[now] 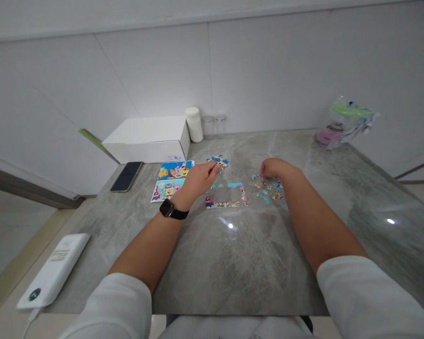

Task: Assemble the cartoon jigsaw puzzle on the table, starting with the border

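Note:
My left hand (199, 180), with a black watch (173, 210) on its wrist, is closed in a pinch just in front of a heap of jigsaw puzzle pieces (222, 161). What its fingertips hold, if anything, is too small to make out. Below it lies a partly joined puzzle frame (229, 204), its edges linked around a bare middle. My right hand (273, 167) has its fingers curled down at the far side of scattered puzzle pieces (266, 192); its fingertips are mostly hidden. Two cartoon picture cards (168, 189) lie left of my left hand.
A white box (144, 140), a white bottle (194, 125) and two clear jars (214, 127) stand along the wall. A phone (127, 177) and a white power bank (55, 269) with a cable lie at left. A plastic bag (344, 123) sits at the back right corner of the grey table (240, 268).

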A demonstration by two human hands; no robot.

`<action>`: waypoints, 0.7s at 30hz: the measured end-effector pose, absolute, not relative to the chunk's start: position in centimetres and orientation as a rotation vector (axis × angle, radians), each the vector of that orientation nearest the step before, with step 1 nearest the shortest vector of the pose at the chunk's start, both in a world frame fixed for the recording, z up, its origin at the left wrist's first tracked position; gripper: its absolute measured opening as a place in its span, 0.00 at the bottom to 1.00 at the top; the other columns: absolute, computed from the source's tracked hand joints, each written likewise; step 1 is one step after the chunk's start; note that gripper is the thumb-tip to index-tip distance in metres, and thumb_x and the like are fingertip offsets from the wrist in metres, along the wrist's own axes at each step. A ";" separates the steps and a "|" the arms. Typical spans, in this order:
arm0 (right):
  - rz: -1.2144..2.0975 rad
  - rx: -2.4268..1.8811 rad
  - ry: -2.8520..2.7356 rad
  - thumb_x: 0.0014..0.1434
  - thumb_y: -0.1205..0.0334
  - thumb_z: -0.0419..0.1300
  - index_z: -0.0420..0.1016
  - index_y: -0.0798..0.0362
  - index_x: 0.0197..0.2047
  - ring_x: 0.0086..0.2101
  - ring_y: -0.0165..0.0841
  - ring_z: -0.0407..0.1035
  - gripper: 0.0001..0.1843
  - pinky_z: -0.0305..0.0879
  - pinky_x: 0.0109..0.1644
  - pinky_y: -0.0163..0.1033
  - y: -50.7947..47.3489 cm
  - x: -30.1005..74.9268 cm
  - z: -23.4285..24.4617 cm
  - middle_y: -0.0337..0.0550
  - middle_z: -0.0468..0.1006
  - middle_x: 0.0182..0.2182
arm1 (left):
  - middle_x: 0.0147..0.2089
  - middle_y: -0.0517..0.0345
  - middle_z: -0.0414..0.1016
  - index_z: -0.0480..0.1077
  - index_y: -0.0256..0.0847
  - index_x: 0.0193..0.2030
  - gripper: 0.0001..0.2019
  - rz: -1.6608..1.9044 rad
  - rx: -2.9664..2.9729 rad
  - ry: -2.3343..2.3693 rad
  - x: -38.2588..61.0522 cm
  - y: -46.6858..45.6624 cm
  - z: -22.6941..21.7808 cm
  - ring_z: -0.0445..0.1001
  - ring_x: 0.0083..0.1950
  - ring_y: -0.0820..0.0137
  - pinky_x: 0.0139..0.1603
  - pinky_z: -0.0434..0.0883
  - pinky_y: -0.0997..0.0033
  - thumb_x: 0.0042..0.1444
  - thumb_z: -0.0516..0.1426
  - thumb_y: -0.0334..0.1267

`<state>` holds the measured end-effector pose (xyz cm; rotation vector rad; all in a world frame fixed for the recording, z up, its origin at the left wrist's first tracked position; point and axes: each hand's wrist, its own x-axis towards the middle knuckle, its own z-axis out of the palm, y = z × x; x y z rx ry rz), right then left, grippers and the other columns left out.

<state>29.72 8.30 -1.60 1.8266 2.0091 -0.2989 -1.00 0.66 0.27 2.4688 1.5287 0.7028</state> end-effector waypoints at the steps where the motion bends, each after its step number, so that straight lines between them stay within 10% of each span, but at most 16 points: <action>1: -0.298 1.830 2.010 0.59 0.65 0.67 0.88 0.56 0.52 0.50 0.47 0.79 0.17 0.73 0.54 0.42 8.2 29.6 -1.5 0.59 0.86 0.50 | 0.35 0.53 0.80 0.74 0.44 0.38 0.21 0.700 2.473 1.526 -1.0 0.7 0.3 0.76 0.37 0.62 0.36 0.58 0.65 0.76 0.47 0.48; 21: -0.317 1.876 2.030 0.60 0.65 0.65 0.87 0.57 0.53 0.51 0.48 0.79 0.19 0.72 0.58 0.44 8.0 29.3 -1.4 0.61 0.86 0.50 | 0.35 0.52 0.80 0.74 0.43 0.38 0.21 0.698 2.481 1.507 -1.0 0.8 -0.1 0.76 0.37 0.61 0.36 0.59 0.65 0.75 0.47 0.50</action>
